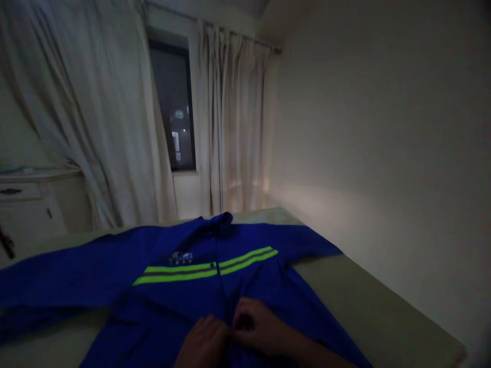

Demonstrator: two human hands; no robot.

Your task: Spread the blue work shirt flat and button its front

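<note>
A blue work jacket (164, 286) with yellow-green reflective stripes across the chest lies spread flat, front up, sleeves out to both sides. Both hands rest on its centre front opening near the bottom of the picture. My left hand (203, 341) has its fingers curled against the fabric by the front seam. My right hand (256, 324) sits just beside it, fingers pinched together on the jacket's front edge. The two hands touch. The room is dim and the fingertips are hard to make out.
The jacket lies on a pale green bed surface (368, 301) that runs to a bare wall (383, 153) on the right. Behind it hang light curtains (115, 128) around a dark window (174, 107). A white cabinet (26, 204) stands at the far left.
</note>
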